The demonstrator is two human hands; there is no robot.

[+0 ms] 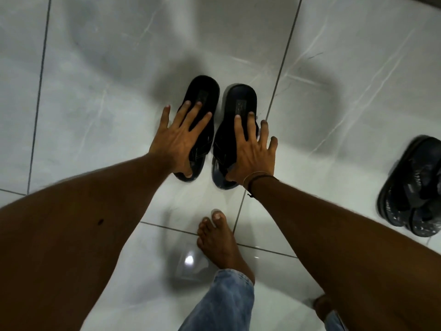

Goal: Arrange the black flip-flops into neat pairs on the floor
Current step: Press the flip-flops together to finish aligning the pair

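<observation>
Left flip-flop (202,111): black, flat on the floor just above the frame's centre, heel end toward 12 o'clock, strap end toward 6 o'clock.
Right flip-flop (238,108): black, just beside the left one at its 3 o'clock, lying parallel to it with a narrow gap between them; its heel end sits slightly lower in the frame.
Left hand (179,142): fingers spread wide and laid flat over the left flip-flop's strap end, thumb tip near its lower edge; the palm rests on top, with no closed grip.
Right hand (250,151): fingers spread, two lying along the right flip-flop, the outer two curled off its 3 o'clock edge; thumb under the strap area, though whether it pinches anything cannot be told.
Wristbands (256,179): thin cords around the right wrist.
Second pair (415,189): dark speckled sandals at 3 o'clock, well apart, overlapping each other.
Foot (220,242): bare, at 6 o'clock, toes pointing toward the flip-flops, blue jeans cuff (229,299) at the ankle.
Floor (95,91): glossy pale marble-look tiles with dark grout lines.
</observation>
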